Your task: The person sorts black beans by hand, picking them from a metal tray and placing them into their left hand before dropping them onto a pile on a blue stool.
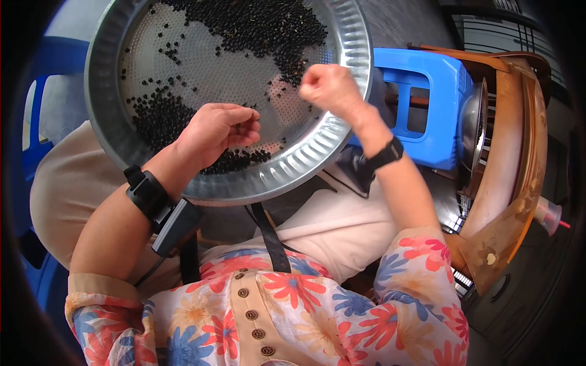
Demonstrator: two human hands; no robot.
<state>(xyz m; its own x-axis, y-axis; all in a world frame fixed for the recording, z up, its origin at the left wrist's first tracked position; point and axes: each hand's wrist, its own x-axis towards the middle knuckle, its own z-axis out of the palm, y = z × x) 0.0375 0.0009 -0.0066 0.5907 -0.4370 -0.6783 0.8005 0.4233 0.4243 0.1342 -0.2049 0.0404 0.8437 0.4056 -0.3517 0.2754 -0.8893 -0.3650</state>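
Observation:
A round metal sieve (244, 196) with a perforated bottom sits before my lap. Small, round, black bean-like grains (250, 24) lie thick at its far side. Another heap of the same grains (160, 119) lies at the near left, with loose ones scattered between. My left hand (223, 131) hovers over the near heap, its fingers curled and thumb against the forefinger; whatever they may hold is hidden. Above the right part of the sieve, my right hand (332, 89) is closed, slightly blurred, with its fingertips pressed together. I cannot make out anything between them.
A blue plastic stool (421, 61) stands right of the sieve, with a metal bowl (475, 125) on its side beyond. A wooden chair (506, 152) is farther right, near a plastic cup (547, 215). Another blue seat (55, 55) is at left.

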